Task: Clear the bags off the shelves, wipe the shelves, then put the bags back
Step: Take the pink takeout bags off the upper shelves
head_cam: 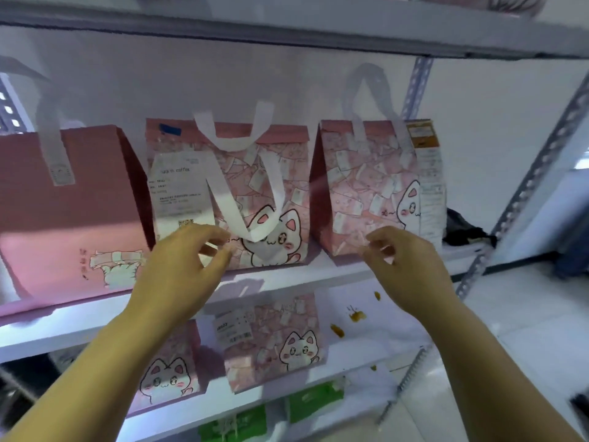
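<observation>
- Your left hand [188, 260] and right hand [404, 266] are both raised to the middle shelf [79, 320]. The fingers are loosely curled and grip nothing. I cannot tell whether any fingertip touches a bag.
- The left hand is in front of the lower part of the middle bag [255, 186], and the right hand is in front of the lower corner of the right bag [366, 186]. A larger pink bag [63, 202] stands just beside them on the left.
- These look like paper carrier bags: light, stiff-walled and easy to crease or tear. The contents are hidden, so lift as if each one is loaded.
- The safest hold is probably the white loop handles. The front handle [223, 199] of the middle bag hangs down over its face, and the upright handle [366, 100] of the right bag stands above its top.
- Otherwise, cup a bag low by its two side walls. Don't pinch the printed face or the pasted receipt [178, 186].
- Two more cat bags [274, 339] stand on the lower shelf [382, 342], next to brown stains [357, 315]. That shelf clearly still needs wiping.
</observation>
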Demonstrator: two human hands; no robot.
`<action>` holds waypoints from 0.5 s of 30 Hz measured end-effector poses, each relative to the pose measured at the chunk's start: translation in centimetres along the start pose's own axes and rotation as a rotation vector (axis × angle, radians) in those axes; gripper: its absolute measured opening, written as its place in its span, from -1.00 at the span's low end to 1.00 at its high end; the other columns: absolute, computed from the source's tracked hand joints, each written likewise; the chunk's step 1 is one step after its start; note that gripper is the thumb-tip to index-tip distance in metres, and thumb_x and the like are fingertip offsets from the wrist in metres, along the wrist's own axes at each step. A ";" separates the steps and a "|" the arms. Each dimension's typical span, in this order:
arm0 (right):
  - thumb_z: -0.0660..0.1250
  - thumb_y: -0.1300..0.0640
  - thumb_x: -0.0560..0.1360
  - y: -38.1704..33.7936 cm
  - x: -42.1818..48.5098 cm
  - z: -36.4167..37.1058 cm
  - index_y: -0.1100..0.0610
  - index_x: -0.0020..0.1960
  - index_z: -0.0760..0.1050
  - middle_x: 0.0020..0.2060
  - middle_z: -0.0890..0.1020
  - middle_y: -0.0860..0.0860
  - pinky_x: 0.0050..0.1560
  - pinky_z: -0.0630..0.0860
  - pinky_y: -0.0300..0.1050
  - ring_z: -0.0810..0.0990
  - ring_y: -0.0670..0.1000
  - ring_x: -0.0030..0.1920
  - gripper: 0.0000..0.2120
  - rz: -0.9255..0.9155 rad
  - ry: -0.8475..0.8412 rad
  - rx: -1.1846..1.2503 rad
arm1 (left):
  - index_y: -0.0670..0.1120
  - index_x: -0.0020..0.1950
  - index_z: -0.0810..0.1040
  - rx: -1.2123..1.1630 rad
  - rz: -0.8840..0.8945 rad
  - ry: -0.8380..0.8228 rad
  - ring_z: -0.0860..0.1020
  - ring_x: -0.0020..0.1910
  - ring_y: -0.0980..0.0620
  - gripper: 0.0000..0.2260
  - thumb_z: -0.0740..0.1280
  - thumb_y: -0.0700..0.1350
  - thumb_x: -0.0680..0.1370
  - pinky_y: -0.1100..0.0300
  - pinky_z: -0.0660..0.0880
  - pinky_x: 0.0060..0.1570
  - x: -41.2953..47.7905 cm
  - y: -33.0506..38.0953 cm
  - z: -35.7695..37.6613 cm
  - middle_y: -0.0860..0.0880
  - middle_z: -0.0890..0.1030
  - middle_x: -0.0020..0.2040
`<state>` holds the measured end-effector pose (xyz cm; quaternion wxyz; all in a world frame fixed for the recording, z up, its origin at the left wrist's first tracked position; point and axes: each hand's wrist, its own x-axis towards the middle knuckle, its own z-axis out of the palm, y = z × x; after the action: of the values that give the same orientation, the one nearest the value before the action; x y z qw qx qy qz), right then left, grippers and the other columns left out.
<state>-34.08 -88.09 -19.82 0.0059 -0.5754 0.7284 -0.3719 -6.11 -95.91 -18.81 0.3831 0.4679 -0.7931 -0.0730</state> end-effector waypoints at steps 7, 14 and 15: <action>0.33 -0.07 0.48 5.9 0.1 -3.6 0.01 0.02 0.53 -0.12 0.62 -0.09 -0.11 0.53 -0.06 0.56 -0.05 -0.12 -0.80 0.115 0.064 -0.050 | 0.00 -0.01 0.63 -0.045 0.064 -0.081 0.50 -0.20 0.31 -0.84 0.32 0.00 0.49 0.39 0.38 -0.24 1.4 4.4 4.3 0.17 0.56 -0.18; 0.33 -0.07 0.48 13.7 4.2 -6.0 0.05 0.16 0.47 -0.07 0.58 -0.09 -0.12 0.50 -0.11 0.54 -0.05 -0.11 -0.68 0.149 0.098 -0.121 | -0.05 0.04 0.59 -0.043 0.029 -0.001 0.54 -0.17 0.05 -0.81 0.37 -0.02 0.47 0.16 0.43 -0.18 4.0 8.4 10.8 0.02 0.56 -0.09; 0.33 -0.07 0.47 14.7 4.9 -6.2 0.05 0.17 0.46 -0.06 0.57 -0.08 -0.16 0.48 -0.14 0.54 -0.04 -0.11 -0.67 0.148 0.103 -0.119 | -0.07 0.10 0.56 -0.045 -0.006 0.029 0.53 -0.16 0.05 -0.76 0.38 -0.02 0.47 0.16 0.42 -0.16 4.2 8.8 11.8 0.01 0.53 -0.04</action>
<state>-50.70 -88.00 -21.39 -0.0385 -0.4996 0.7890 -0.3555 -21.28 -97.28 -20.55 0.4047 0.4624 -0.7843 -0.0852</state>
